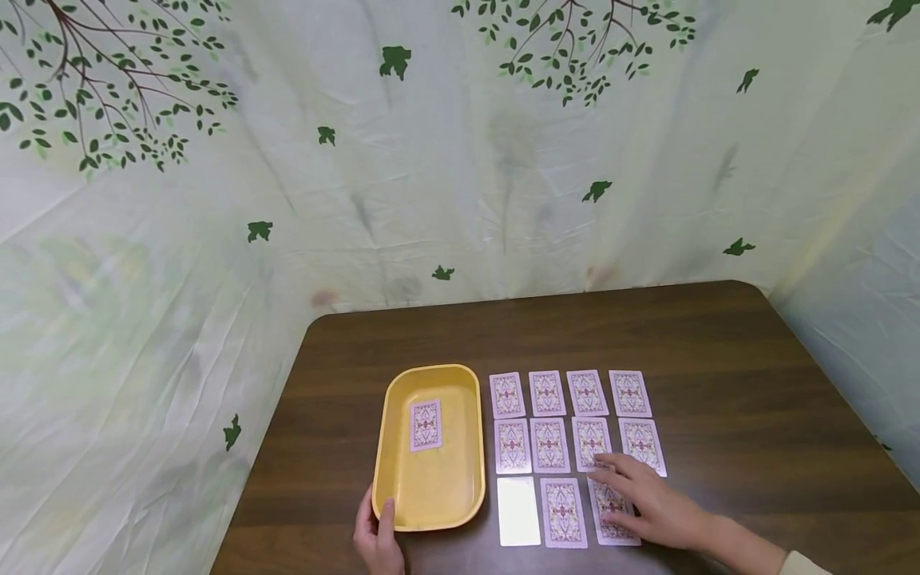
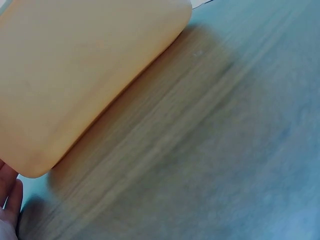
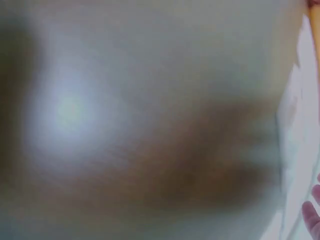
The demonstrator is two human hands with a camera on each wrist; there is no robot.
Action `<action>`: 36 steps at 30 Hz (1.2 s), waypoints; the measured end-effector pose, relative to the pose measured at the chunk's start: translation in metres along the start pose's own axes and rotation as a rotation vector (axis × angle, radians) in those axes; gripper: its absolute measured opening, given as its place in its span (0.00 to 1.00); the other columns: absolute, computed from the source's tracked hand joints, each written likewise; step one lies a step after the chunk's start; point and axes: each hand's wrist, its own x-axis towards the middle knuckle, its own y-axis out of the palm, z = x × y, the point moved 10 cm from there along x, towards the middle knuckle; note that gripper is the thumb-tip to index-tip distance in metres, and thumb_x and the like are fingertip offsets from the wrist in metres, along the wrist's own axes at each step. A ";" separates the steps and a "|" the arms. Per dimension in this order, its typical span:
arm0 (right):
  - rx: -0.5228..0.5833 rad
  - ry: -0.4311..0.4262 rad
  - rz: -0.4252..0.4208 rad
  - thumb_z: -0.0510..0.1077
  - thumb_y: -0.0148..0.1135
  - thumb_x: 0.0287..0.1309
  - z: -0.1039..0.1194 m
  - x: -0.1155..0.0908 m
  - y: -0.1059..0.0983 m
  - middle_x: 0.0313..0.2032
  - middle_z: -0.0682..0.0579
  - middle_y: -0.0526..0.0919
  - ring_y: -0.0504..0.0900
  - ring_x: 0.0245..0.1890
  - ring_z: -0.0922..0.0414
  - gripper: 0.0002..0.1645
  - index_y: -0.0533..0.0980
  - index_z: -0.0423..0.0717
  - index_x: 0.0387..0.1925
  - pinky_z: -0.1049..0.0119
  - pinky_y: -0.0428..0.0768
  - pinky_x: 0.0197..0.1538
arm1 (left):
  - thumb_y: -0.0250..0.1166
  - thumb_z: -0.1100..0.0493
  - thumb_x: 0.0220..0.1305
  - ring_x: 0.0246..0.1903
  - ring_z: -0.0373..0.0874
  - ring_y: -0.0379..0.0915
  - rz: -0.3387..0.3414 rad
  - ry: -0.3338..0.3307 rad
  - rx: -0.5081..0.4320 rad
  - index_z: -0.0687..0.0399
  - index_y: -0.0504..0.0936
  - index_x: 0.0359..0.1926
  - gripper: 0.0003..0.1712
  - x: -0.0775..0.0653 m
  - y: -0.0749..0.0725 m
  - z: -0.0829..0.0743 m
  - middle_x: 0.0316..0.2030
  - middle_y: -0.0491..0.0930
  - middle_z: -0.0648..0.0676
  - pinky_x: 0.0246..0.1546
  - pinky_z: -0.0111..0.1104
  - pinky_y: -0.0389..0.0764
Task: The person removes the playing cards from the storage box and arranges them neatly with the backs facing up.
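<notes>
At the near-left corner of the yellow tray (image 1: 429, 499), my left hand (image 1: 379, 533) grips the rim, thumb on the inner side and fingers outside. The left wrist view shows the tray's outer wall (image 2: 90, 65) with fingertips (image 2: 7, 182) at its corner. One patterned playing card (image 1: 426, 425) lies face down in the tray. My right hand (image 1: 650, 503) hovers low with spread fingers over a face-down card (image 1: 607, 499) in the nearest row, partly covering it. In the right wrist view only its fingertips (image 3: 311, 215) show, at the lower right edge.
Several more face-down cards (image 1: 549, 443) lie in rows right of the tray. The nearest-left card (image 1: 518, 511) is white with glare. The dark wooden table (image 1: 755, 415) meets a leaf-printed cloth (image 1: 503, 200) behind and at the sides.
</notes>
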 end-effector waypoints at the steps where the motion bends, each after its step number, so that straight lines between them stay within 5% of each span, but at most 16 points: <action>1: -0.005 0.024 -0.004 0.50 0.72 0.43 -0.004 0.007 -0.003 0.53 0.39 0.71 0.70 0.51 0.45 0.34 0.74 0.42 0.53 0.64 0.60 0.59 | 0.52 0.81 0.55 0.39 0.39 0.74 -0.002 0.001 0.004 0.88 0.67 0.48 0.17 0.000 0.001 -0.004 0.42 0.77 0.51 0.37 0.20 0.73; 6: -0.039 0.121 0.021 0.50 0.71 0.45 -0.026 0.052 -0.017 0.54 0.40 0.70 0.70 0.53 0.45 0.34 0.72 0.44 0.55 0.48 0.70 0.51 | 0.53 0.81 0.56 0.40 0.38 0.74 -0.006 -0.004 0.025 0.88 0.67 0.48 0.17 0.000 -0.001 -0.002 0.42 0.76 0.51 0.38 0.19 0.72; 13: -0.020 0.076 0.059 0.48 0.69 0.49 -0.030 0.132 -0.023 0.57 0.40 0.68 0.67 0.56 0.45 0.33 0.71 0.42 0.56 0.48 0.69 0.53 | 0.54 0.78 0.58 0.42 0.34 0.73 0.015 -0.010 0.029 0.85 0.68 0.50 0.18 0.001 -0.011 0.020 0.43 0.76 0.45 0.40 0.20 0.72; 18: 0.000 0.031 0.083 0.49 0.68 0.50 -0.022 0.176 -0.014 0.57 0.41 0.68 0.66 0.57 0.46 0.33 0.71 0.42 0.56 0.49 0.67 0.56 | 0.55 0.75 0.59 0.43 0.34 0.72 0.044 -0.007 0.025 0.82 0.68 0.52 0.19 0.001 -0.008 0.021 0.45 0.75 0.48 0.41 0.20 0.72; 27: 0.118 0.048 0.248 0.54 0.72 0.43 -0.006 0.229 0.053 0.56 0.40 0.68 0.66 0.56 0.45 0.40 0.70 0.40 0.56 0.52 0.65 0.58 | 0.54 0.75 0.60 0.44 0.35 0.71 0.078 0.012 0.045 0.81 0.69 0.52 0.19 0.000 -0.001 0.019 0.46 0.74 0.62 0.43 0.21 0.71; 36: 0.117 -0.061 0.362 0.53 0.73 0.42 0.020 0.261 0.123 0.49 0.43 0.72 0.70 0.50 0.49 0.38 0.72 0.38 0.53 0.59 0.68 0.55 | 0.53 0.76 0.59 0.44 0.38 0.72 0.069 0.049 0.002 0.83 0.68 0.51 0.19 0.002 -0.005 0.018 0.45 0.72 0.74 0.43 0.22 0.71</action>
